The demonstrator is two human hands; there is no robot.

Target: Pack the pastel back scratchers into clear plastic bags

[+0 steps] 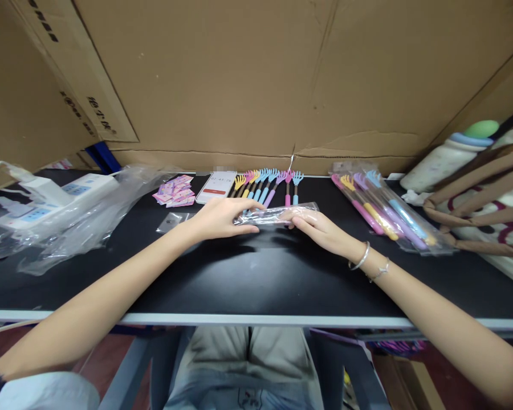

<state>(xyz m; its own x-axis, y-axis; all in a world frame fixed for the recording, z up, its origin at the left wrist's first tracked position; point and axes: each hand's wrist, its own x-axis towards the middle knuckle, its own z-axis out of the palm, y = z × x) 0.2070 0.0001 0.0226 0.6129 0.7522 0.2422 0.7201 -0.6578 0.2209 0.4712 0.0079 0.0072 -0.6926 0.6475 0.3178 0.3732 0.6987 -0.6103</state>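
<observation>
Black tabletop (pixel 256 285) | cardboard wall (pixel 222 74) behind | hands (pixel 222 218) at clear bag (pixel 273 215)

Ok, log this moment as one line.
left hand: at clear bag's left end | right hand: on its right end | behind: back scratchers, phone, cards

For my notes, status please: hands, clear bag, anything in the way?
Left hand, right hand at opposite ends of clear bag. Bag lengthwise between them. Backscratchers just beyond, not visibly blocking.
</observation>
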